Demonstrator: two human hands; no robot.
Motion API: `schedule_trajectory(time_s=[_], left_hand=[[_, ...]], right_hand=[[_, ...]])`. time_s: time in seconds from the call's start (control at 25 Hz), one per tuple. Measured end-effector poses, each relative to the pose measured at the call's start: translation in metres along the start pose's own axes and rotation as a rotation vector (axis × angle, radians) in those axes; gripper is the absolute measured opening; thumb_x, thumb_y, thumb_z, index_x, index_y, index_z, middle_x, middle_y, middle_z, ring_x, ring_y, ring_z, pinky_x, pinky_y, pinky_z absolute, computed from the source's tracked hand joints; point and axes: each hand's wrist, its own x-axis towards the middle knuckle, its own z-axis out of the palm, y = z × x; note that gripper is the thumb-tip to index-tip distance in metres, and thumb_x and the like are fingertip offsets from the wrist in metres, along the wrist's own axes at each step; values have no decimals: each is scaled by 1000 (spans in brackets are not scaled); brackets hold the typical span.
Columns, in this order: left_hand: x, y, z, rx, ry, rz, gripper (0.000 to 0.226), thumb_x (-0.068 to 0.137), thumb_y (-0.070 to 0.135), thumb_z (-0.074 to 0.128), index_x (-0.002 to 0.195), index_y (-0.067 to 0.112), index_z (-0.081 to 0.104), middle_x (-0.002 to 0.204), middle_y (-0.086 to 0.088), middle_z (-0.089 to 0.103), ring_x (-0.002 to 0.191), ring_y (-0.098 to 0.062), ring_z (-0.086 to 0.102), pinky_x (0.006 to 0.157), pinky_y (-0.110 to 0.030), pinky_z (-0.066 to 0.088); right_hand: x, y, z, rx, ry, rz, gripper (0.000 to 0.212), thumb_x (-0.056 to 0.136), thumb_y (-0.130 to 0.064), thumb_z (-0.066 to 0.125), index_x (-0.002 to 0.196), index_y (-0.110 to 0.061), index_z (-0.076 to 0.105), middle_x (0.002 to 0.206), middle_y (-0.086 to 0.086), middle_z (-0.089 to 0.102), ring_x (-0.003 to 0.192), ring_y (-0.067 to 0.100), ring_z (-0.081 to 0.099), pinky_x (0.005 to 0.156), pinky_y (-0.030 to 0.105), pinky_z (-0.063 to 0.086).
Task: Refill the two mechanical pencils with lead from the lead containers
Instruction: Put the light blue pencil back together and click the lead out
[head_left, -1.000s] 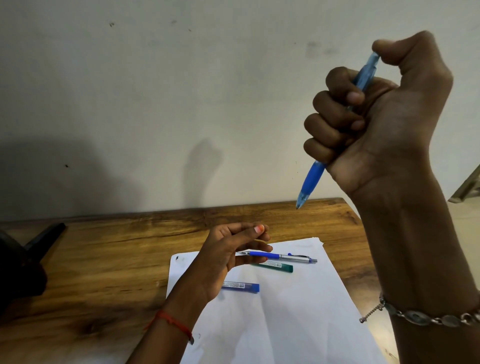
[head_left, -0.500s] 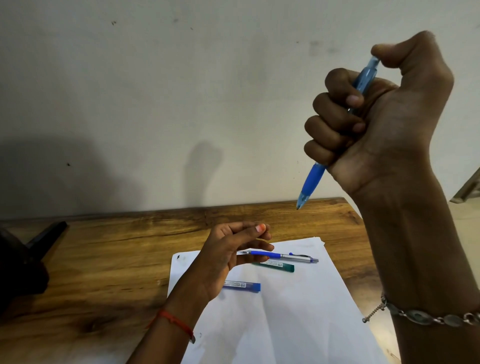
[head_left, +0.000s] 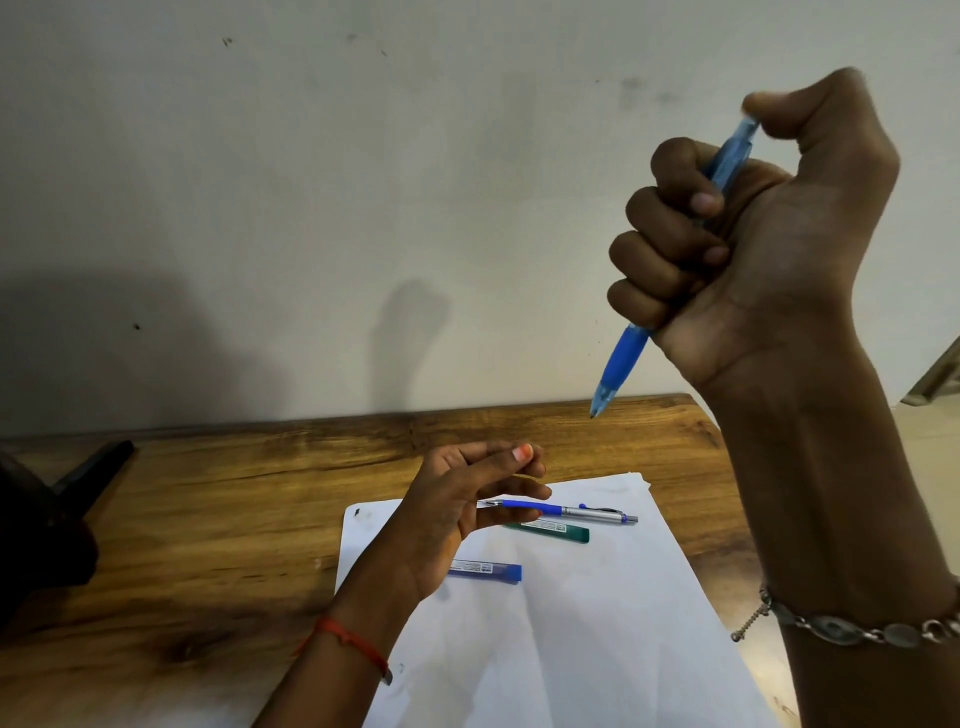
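**Clicking the blue pencil, tip down**

Gripping the blue pencil (head_left: 623, 358) in the fist of the right hand (head_left: 769, 249), raised nearest the camera. Thumb bent over the top cap, probably pressing to feed lead. Tip kept pointing down, likely to let gravity help. Dark speck at the tip, too small to call lead.

Lower and farther out, hovering above the paper (head_left: 597, 649) with the left hand (head_left: 457, 514): fingers loosely straight, nothing seen in them, perhaps waiting to catch or test whatever comes out.

Lying flat on the paper just right of that palm, the blue case (head_left: 488, 570). Beyond it, the green case (head_left: 556, 531), and just beside that the silver pencil (head_left: 571, 511), both partly hidden behind the left fingers. Kept on white, probably for spotting thin leads. All three well below and left of the raised pencil.

Farthest, the counter (head_left: 208, 519) against a bare wall.
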Motion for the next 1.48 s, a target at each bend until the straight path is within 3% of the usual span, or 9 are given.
schedule_trajectory(time_s=[0.96,1.2,1.48], left_hand=[[2,-2,-1,-6,-5,2,18,66,25,62,74,14,73,71,-2,73,66,-16,71,62,-26,58],[2,-3,-1,4,-3,-3,15,82,14,56,84,8,70,70,-1,73,66,-15,71,60,-25,58],[3,-4,0,-6,-14,0,20,68,22,60,79,10,71,71,-2,73,66,-16,71,61,-26,58]], right_hand=[[3,3,-3,24,2,-6,45,88,-39,22,51,-14,27,40,-6,14,39,10,8,41,17,13],[4,5,-4,24,12,0,47,88,-42,23,51,-14,28,39,-6,16,38,10,9,39,17,14],[5,4,-9,38,13,-8,47,89,-43,24,52,-14,29,40,-6,16,39,9,10,38,16,15]])
